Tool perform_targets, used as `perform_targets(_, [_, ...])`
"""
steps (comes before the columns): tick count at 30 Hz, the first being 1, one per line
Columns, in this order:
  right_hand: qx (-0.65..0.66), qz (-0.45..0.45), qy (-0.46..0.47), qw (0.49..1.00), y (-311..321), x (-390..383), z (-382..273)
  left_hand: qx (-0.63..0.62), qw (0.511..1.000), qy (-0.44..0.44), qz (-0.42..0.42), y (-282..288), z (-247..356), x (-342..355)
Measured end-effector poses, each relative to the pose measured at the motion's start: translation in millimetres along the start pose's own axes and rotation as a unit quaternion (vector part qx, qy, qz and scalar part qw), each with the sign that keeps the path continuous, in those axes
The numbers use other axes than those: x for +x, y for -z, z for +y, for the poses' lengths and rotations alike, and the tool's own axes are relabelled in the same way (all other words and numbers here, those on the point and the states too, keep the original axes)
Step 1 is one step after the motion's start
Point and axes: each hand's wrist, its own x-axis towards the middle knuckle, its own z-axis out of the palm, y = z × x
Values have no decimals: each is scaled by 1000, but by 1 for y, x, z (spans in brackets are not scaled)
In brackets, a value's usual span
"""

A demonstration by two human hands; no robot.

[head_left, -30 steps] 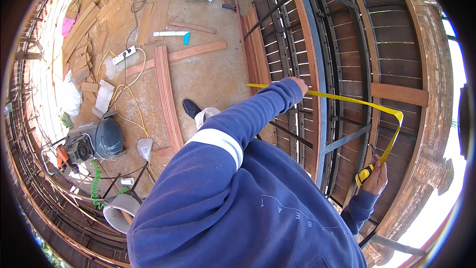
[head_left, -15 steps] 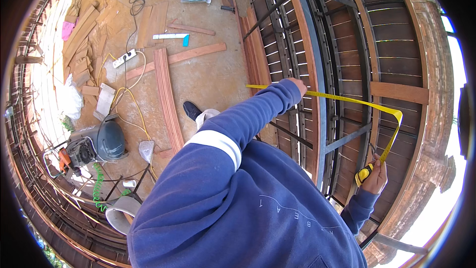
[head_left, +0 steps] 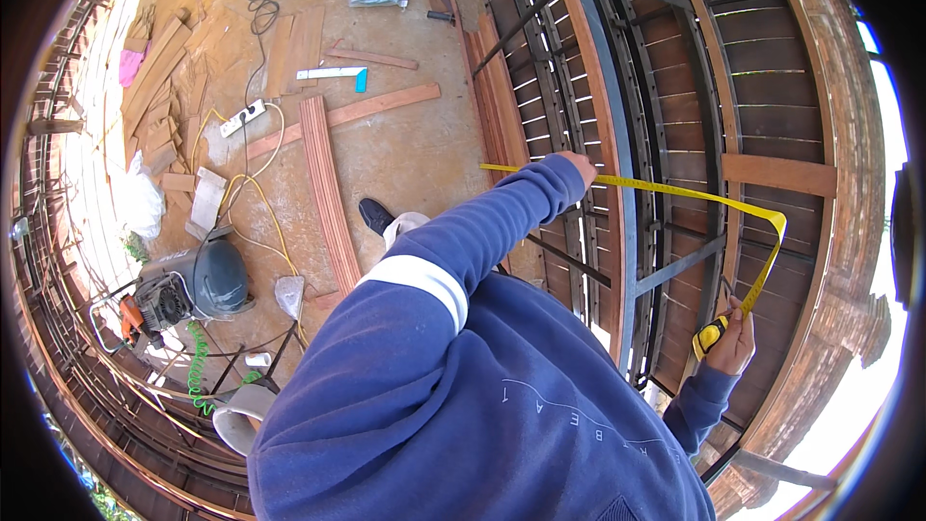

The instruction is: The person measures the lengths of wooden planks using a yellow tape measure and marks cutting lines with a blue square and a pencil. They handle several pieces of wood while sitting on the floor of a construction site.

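My left hand (head_left: 582,167), its arm stretched across in a blue sleeve with a white band, is closed on the yellow blade of a tape measure. The blade (head_left: 675,190) runs from a free end left of that hand, over the wooden and metal rails, then bends down sharply. At the lower right my right hand (head_left: 735,345) is wrapped round the black-and-yellow tape measure case (head_left: 711,335). A thin dark stick pokes up by its fingers, too small to name. Below the blade is a long wooden rail (head_left: 590,68) alongside a grey metal bar.
Reddish planks (head_left: 323,183) lie crossed on the floor near a dark shoe (head_left: 374,216). A square (head_left: 361,79), a power strip (head_left: 243,118) with trailing cords, an air compressor (head_left: 217,275) and a wood-scrap pile (head_left: 159,87) are on the left. Slatted wooden panels (head_left: 772,87) stand right.
The bend in the tape blade and my right hand with the case have shifted very slightly right. Both hands keep their hold.
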Motion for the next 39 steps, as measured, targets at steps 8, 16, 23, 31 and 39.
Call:
perform_targets(8, [-7,10,-2,1000,2,0,6,-13,1000,7,-5,-1,0,2])
perform_targets(16, [-36,12,9,999,2,-3,1,-8,1000,-6,7,-6,-5,7])
perform_targets(23, [-26,2,15,1000,4,1,0,-13,1000,-7,3,0,-3,3])
perform_targets(31, [-25,0,48,999,6,6,9,-12,1000,-7,2,-2,-3,5])
perform_targets(39, [-7,8,32,999,2,5,1,-18,1000,-6,-7,-4,-3,5])
